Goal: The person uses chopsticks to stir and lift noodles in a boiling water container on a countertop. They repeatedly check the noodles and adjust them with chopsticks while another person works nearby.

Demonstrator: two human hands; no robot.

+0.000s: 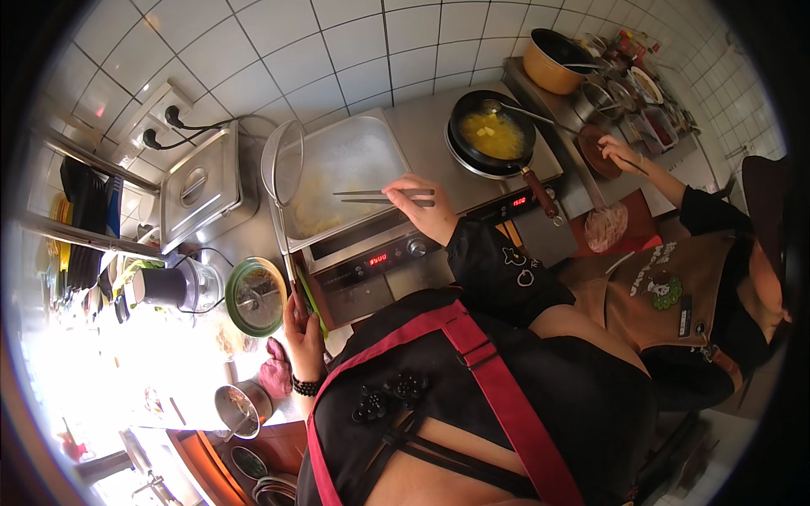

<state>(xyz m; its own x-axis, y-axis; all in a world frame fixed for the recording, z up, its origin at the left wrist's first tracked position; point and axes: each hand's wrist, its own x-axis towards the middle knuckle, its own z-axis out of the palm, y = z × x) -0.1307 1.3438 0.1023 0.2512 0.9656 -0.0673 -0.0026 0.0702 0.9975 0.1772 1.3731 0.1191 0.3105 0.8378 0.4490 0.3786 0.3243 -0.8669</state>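
Note:
My right hand (421,209) holds a pair of dark chopsticks (355,193), their tips pointing left above a rectangular steel pan (391,133). Steam clouds the liquid in this pan, and pale yellow food pieces (319,221) lie towards its near side. Low on the left, my left hand (304,338) grips the handle of a long-handled mesh strainer (270,166). The strainer's round basket is at the pan's left edge and looks to hold no food. Under the pan is an induction cooker (338,269) with a lit display.
At right, a co-worker's hand (620,154) holds a ladle (544,119) in a frying pan (467,104) with yellow frying pieces. A lidded steel container (202,183), green-rimmed bowl (234,310), food chopper (161,286) and steel pot (253,398) stand left. An orange pot (547,69) stands back right.

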